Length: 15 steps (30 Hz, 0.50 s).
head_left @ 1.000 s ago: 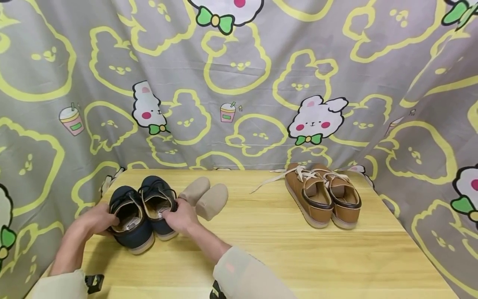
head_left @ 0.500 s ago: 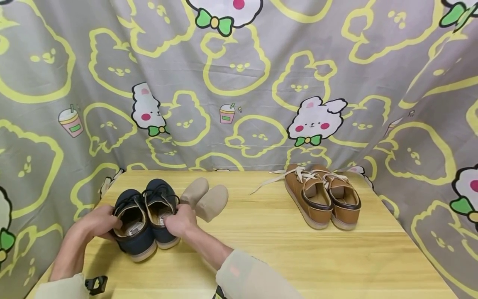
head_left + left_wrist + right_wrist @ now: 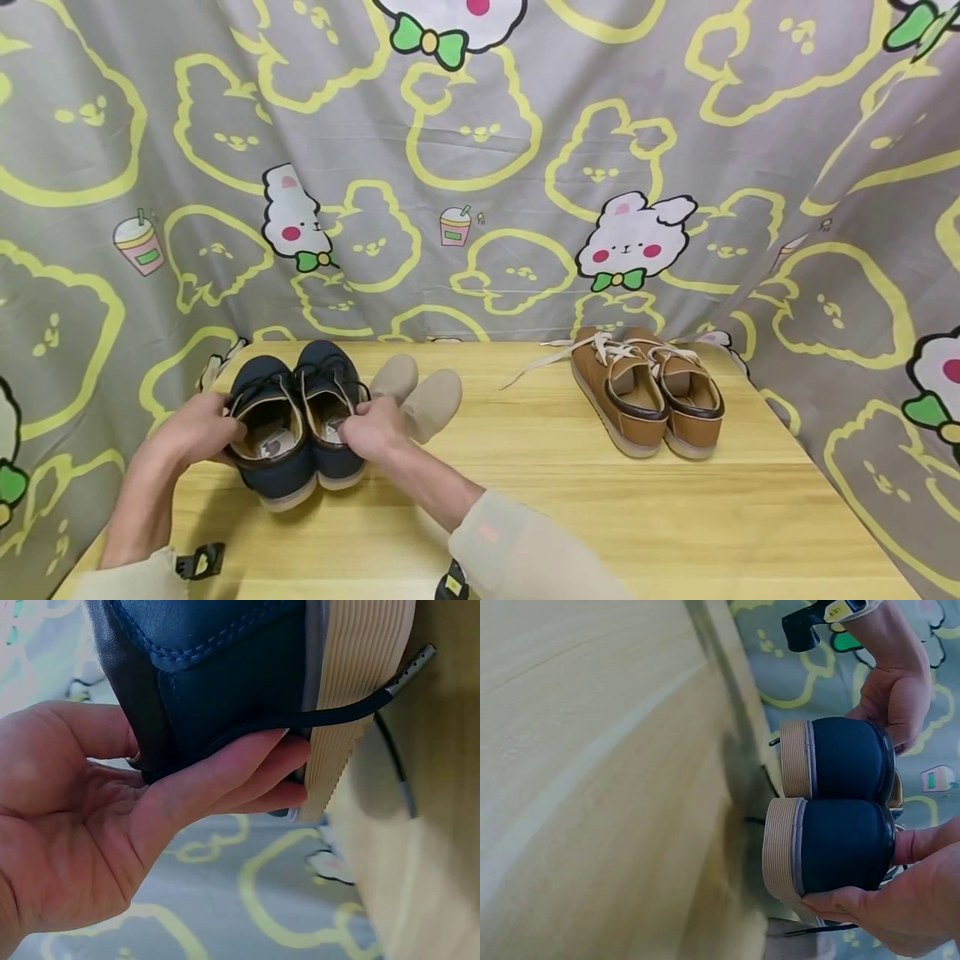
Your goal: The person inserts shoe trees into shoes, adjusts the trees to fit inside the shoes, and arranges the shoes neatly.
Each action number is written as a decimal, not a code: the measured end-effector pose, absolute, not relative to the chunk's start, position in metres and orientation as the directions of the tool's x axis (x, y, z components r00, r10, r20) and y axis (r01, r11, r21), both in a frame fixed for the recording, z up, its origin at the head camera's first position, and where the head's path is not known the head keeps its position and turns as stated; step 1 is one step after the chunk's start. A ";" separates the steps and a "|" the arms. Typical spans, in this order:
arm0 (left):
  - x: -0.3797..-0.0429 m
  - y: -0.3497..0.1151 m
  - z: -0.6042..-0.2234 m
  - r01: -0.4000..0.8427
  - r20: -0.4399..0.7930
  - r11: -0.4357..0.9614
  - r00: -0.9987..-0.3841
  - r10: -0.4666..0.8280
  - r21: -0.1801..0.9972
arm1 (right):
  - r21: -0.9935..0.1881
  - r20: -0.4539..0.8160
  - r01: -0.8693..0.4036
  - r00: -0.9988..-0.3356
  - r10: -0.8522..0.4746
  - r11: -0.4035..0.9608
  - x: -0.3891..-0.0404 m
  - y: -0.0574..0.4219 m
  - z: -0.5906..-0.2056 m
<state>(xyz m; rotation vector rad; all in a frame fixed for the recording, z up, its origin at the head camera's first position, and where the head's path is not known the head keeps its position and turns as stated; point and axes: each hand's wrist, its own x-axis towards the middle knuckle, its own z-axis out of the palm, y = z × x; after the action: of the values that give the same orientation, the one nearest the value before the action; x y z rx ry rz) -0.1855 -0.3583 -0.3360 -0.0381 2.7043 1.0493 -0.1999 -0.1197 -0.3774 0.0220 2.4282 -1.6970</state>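
Note:
Side by side, two navy lace-up shoes hang slightly above the wooden table, toes away from me. My left hand grips the left navy shoe at its outer side, thumb over the collar and fingers along the side, as the left wrist view shows. A black lace with a metal tip dangles past its ribbed pale sole. My right hand holds the right navy shoe likewise, thumb inside the opening. The shoes touch each other. Two beige rounded toe-shaped pieces lie beside my right hand.
A pair of brown shoes with cream laces stands at the back right of the wooden table. A grey patterned curtain rises behind and along both sides. Black straps sit near my wrists.
Both hands have shifted the navy shoes a little to the right. The shoes first came slightly towards me, then went back away. The brown shoes and beige pieces stay put.

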 end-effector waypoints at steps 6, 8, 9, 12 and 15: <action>-0.186 -0.345 -0.305 -0.027 -0.165 0.831 -0.983 0.079 0.556 | -0.946 -0.141 0.094 -0.981 -0.135 0.309 -0.199 -0.102 -0.359; -0.187 -0.337 -0.297 -0.008 -0.153 0.844 -0.984 0.088 0.537 | -0.956 -0.129 0.082 -0.980 -0.152 0.282 -0.200 -0.094 -0.354; -0.187 -0.333 -0.293 -0.001 -0.148 0.846 -0.985 0.092 0.533 | -0.960 -0.122 0.075 -0.980 -0.160 0.270 -0.200 -0.089 -0.351; -0.190 -0.316 -0.283 0.036 -0.119 0.852 -0.986 0.114 0.522 | -0.963 -0.087 0.040 -0.982 -0.166 0.268 -0.202 -0.072 -0.343; -0.194 -0.295 -0.274 0.102 -0.039 0.868 -0.990 0.138 0.486 | -0.962 -0.040 -0.005 -0.986 -0.159 0.271 -0.203 -0.052 -0.336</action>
<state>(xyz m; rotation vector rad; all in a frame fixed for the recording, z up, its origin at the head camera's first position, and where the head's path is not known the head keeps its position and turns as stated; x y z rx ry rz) -0.1942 -0.2952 -0.2743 0.1909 2.9657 0.7649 -0.2034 -0.0520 -0.3355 -0.1559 2.3997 -1.8158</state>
